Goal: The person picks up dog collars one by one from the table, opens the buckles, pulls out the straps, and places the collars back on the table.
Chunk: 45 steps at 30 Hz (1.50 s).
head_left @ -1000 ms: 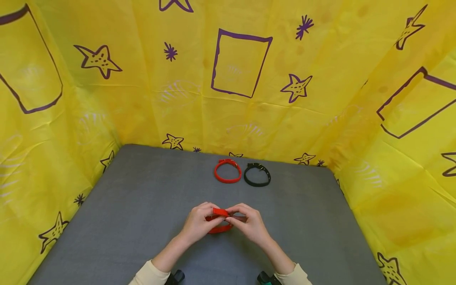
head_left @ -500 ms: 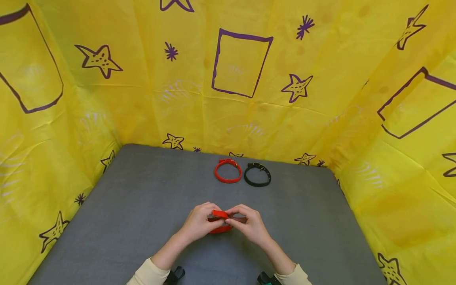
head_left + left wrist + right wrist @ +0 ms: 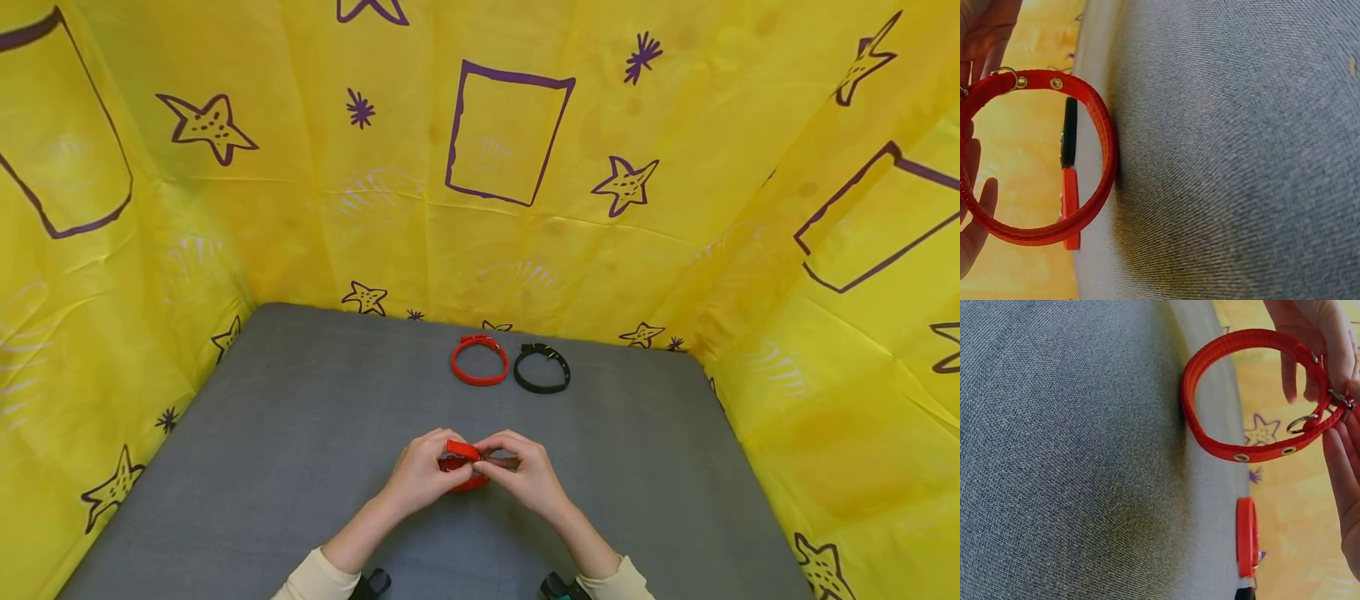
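A red collar (image 3: 462, 450) with eyelets, a D-ring and a metal buckle is held up between both hands over the front middle of the table. My left hand (image 3: 422, 472) pinches it from the left, and the strap's end sticks up above the fingers. From the right, my right hand (image 3: 527, 472) pinches the strap by the buckle. The fingertips of both hands nearly meet there. In the left wrist view the collar (image 3: 1108, 156) hangs as a closed loop with its lower edge at the cloth. The buckle (image 3: 1339, 399) shows between the fingers in the right wrist view.
Near the back edge lie a second red collar (image 3: 480, 381) and, to its right, a black collar (image 3: 542, 387), both looped and buckled. Grey cloth covers the table (image 3: 300, 400). Yellow printed fabric (image 3: 405, 233) walls in the back and both sides.
The end of the red strap bends more and tilts down toward the right hand. My left hand has shifted very slightly; my right hand stays in place.
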{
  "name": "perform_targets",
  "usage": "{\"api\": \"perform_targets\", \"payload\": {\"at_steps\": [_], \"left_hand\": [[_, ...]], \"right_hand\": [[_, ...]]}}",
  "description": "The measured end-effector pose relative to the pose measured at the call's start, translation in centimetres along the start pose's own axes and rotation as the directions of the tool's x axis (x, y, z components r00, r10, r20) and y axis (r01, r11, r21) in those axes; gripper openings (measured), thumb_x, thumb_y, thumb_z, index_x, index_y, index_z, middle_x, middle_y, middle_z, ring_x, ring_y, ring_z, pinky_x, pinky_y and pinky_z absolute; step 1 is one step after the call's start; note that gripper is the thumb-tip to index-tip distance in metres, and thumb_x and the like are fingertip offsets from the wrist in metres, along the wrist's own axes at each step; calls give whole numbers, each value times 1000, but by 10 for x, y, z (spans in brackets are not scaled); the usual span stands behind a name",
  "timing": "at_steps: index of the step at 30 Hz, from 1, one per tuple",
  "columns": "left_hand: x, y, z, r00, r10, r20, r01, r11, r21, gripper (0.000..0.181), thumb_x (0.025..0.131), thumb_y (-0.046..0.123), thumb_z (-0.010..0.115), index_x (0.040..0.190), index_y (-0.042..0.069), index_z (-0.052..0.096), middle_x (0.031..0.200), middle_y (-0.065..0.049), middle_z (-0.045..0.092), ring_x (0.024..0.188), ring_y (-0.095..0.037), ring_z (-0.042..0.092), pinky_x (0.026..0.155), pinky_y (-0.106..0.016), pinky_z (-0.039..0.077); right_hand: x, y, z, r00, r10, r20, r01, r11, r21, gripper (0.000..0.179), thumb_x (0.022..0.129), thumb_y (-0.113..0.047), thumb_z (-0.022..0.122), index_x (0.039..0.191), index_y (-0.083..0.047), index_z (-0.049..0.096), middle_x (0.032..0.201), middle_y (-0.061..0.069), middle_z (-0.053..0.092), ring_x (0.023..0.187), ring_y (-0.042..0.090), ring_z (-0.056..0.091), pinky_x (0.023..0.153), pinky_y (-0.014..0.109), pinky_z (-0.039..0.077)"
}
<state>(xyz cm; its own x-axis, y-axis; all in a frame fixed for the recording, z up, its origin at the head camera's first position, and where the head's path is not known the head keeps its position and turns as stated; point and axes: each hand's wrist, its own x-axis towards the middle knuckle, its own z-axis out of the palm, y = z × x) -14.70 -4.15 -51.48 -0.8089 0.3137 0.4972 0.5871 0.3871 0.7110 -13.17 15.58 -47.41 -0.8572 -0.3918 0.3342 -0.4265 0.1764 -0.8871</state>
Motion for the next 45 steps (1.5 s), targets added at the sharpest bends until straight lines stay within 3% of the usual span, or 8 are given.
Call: {"api": "perform_targets", "payload": {"at_steps": [5, 20, 28, 36, 41, 45], "left_hand": [[-1, -2, 1, 1000, 25, -18, -25, 999, -21, 16, 77, 8, 76, 84, 21, 71, 83, 14, 64, 73, -2, 58, 66, -21, 51], [-5, -4, 4, 997, 25, -67, -27, 999, -23, 17, 74, 7, 76, 85, 19, 71, 85, 12, 66, 71, -2, 58, 63, -18, 48], [-5, -5, 4, 997, 6, -80, -10, 999, -49, 14, 76, 5, 75, 85, 14, 69, 81, 9, 65, 67, -3, 56, 59, -18, 49], [-6, -4, 5, 998, -42, -51, 38, 995, -89, 18, 81, 5, 71, 88, 19, 64, 80, 12, 62, 63, -2, 52, 56, -21, 47], [-7, -5, 4, 999, -19, -45, 15, 995, -99, 12, 84, 6, 67, 88, 15, 62, 80, 10, 61, 64, -3, 52, 56, -20, 48], [-7, -5, 5, 998, 19, -55, -22, 998, -54, 14, 85, 5, 68, 89, 17, 62, 77, 11, 57, 61, -2, 47, 53, -18, 44]], "right_hand": [[0, -1, 1, 1000, -20, -7, 20, 1000, -13, 18, 84, 0, 74, 102, 0, 70, 98, 12, 67, 91, 25, 67, 74, 37, 57], [0, 1, 6, 998, -58, -27, 58, 998, 0, 18, 84, 4, 72, 102, 4, 68, 98, 15, 66, 90, 27, 67, 73, 35, 58], [0, 2, 5, 997, -66, -45, 65, 998, -23, 20, 82, 6, 73, 101, 2, 68, 96, 14, 66, 87, 24, 67, 71, 33, 58], [0, 2, 5, 994, -99, -48, 96, 994, -58, 20, 82, 7, 73, 100, 2, 68, 96, 15, 66, 87, 28, 67, 71, 33, 58], [1, 0, 5, 995, -90, -53, 86, 994, -66, 20, 81, 6, 74, 99, 2, 68, 95, 15, 67, 86, 31, 67, 70, 32, 58], [0, -2, 4, 994, -94, -56, 89, 992, -84, 20, 81, 7, 74, 99, 2, 68, 95, 15, 67, 85, 32, 66, 70, 33, 58]]}}
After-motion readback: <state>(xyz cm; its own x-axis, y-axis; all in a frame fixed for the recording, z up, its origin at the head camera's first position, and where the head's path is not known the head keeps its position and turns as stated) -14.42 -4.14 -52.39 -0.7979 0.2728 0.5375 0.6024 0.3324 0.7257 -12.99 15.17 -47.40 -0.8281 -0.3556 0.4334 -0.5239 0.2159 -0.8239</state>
